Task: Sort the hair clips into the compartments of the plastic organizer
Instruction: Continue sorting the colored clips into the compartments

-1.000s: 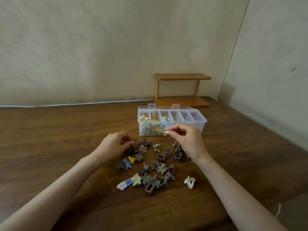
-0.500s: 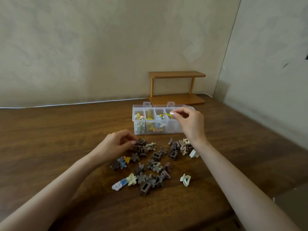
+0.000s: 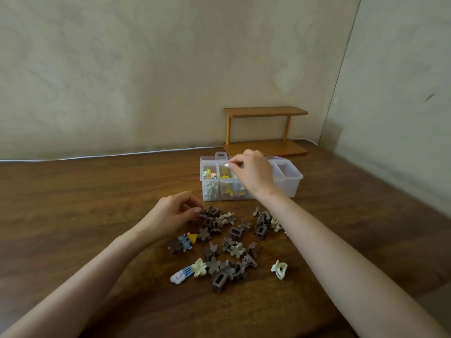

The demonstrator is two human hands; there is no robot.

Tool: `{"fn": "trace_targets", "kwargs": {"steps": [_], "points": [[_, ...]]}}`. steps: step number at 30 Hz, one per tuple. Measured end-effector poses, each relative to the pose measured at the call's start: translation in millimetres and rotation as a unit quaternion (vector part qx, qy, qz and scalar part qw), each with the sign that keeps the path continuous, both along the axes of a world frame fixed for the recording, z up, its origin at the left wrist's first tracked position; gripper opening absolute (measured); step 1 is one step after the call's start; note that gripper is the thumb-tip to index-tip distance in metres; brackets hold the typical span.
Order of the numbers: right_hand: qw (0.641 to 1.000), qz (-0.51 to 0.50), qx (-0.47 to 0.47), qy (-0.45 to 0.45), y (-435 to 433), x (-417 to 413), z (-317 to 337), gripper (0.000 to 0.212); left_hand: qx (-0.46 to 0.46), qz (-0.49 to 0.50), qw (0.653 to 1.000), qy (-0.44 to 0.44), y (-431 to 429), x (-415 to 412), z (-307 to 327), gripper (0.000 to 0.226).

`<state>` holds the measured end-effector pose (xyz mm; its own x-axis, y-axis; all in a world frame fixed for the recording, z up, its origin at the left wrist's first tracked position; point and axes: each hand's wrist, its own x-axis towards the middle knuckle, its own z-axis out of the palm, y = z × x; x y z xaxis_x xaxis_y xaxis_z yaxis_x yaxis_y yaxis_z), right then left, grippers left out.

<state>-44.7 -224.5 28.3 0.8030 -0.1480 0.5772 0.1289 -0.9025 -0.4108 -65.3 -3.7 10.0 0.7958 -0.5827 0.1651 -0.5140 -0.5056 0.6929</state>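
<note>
Right hand [image 3: 253, 174] has its fingertips pinched together directly above the organizer's [image 3: 290, 178] second compartment from the left; whether they hold a clip I cannot tell. Left hand [image 3: 170, 215], nearer the pile [image 3: 231, 240], curls onto a brown clip [image 3: 211, 212] mid-tabletop [image 3: 73, 215].

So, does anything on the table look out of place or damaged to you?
Nothing looks damaged or spilled. One pale claw clip lies alone on the table, apart to the right of the loose pile of hair clips.
</note>
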Motion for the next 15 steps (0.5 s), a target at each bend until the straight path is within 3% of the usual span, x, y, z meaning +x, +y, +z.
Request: {"fn": "trace_targets", "kwargs": {"steps": [5, 11, 15], "points": [[0.996, 0.069, 0.062, -0.016, 0, -30, -1, 0.013, 0.045, -0.002, 0.999, -0.014, 2, 2, 5, 0.002], [0.987, 0.145, 0.054, 0.044, 16, -60, -11, 0.014, 0.161, -0.070, 0.981, 0.086, 11, 0, 15, 0.025], [0.981, 0.178, 0.054, 0.064, 23, -66, -18, 0.015, 0.209, -0.075, 0.972, 0.071, 11, 0, 13, 0.030]]}}
